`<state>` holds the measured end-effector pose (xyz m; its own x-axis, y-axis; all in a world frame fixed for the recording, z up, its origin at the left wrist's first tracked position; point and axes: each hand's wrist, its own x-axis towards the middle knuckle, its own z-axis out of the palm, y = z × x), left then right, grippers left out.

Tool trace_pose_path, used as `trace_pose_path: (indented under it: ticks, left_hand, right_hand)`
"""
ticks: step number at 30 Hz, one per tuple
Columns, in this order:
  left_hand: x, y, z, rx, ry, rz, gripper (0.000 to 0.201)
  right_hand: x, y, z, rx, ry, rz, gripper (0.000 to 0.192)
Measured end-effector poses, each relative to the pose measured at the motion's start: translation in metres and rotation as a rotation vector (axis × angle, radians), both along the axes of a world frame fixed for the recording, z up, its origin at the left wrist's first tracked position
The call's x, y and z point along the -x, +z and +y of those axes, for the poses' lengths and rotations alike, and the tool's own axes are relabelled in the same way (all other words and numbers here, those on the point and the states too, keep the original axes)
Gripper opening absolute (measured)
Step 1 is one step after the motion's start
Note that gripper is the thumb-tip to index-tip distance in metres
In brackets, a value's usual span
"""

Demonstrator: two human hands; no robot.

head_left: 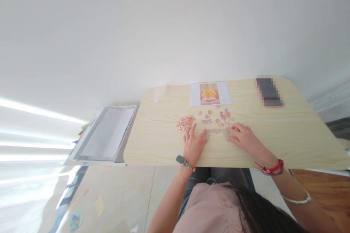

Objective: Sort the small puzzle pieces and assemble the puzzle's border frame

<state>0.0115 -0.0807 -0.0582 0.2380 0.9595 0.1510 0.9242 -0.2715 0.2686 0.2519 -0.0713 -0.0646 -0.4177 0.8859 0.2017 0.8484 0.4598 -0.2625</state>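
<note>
- Both hands lie on the desk (287,142) near its front edge: left hand (193,145) flat, fingers spread; right hand (244,137) loosely curled, fingertips on a strip of joined pieces (217,133) between the two.
- Loose pieces (186,121) scatter just beyond; bare wood lies to the right.
- Farther: picture sheet (210,93), phone (269,92).
</note>
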Motion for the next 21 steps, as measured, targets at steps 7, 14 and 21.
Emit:
trace_pose_path:
  ticks: [7,14,21]
  left_hand:
    - [0.0,0.002,0.002,0.017,0.009,-0.007,0.036]
    - [0.0,0.002,0.003,-0.011,-0.005,-0.016,0.037]
    - [0.004,0.0,0.003,-0.106,-0.053,-0.067,0.036]
  right_hand:
    - [-0.002,-0.005,0.002,0.017,0.009,0.013,0.028]
    - [-0.002,-0.004,0.002,0.011,0.01,0.034,0.028]
    - [-0.014,-0.003,0.014,-0.049,-0.073,0.105,0.028]
